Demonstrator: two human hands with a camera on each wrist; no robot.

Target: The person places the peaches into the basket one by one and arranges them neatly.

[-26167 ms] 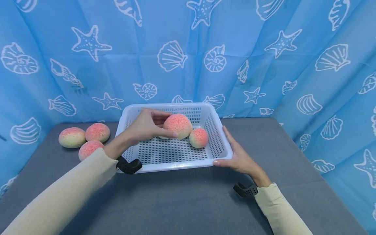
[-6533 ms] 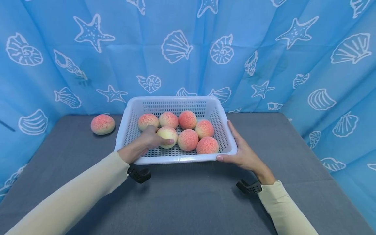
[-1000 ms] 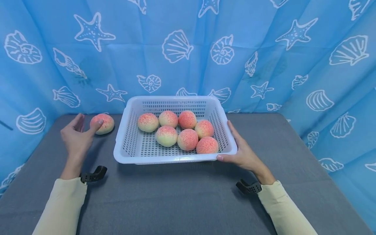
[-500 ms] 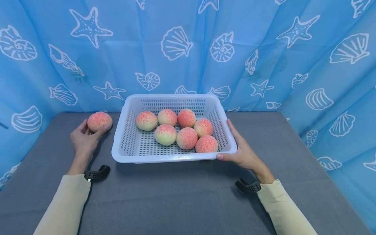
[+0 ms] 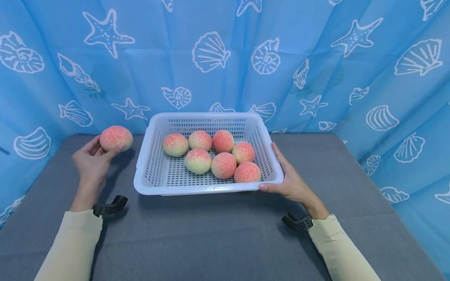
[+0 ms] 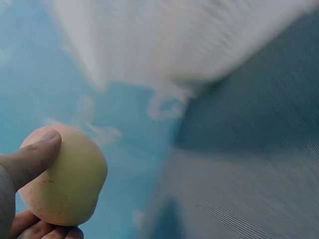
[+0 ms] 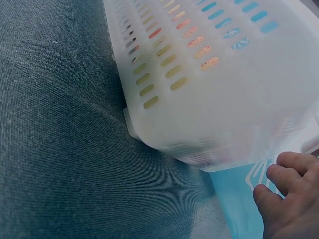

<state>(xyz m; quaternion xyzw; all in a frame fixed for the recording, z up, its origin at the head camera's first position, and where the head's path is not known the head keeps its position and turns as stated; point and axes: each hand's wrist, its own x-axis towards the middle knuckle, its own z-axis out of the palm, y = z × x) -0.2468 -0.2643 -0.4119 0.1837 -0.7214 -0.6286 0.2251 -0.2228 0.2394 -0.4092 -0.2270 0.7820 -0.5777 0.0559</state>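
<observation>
In the head view my left hand holds a peach between thumb and fingers, raised over the table at the far left. The left wrist view shows the thumb pressed on the pale yellow side of this peach, with fingertips under it. My right hand grips the front right corner of a white plastic basket, thumb on its front rim and fingers along its right side. Several pink and cream peaches lie in the basket, mostly toward the right. In the right wrist view the fingers are beside the basket wall.
A grey cloth covers the table. Behind it hangs a blue curtain with white shells and starfish, close to the basket's back edge. Inside the basket, bare slotted floor shows at the front left.
Over the last second my left hand took hold of the peach on the table and lifted it. Earlier, more peaches went into the basket. My right hand stayed at the basket's corner.
</observation>
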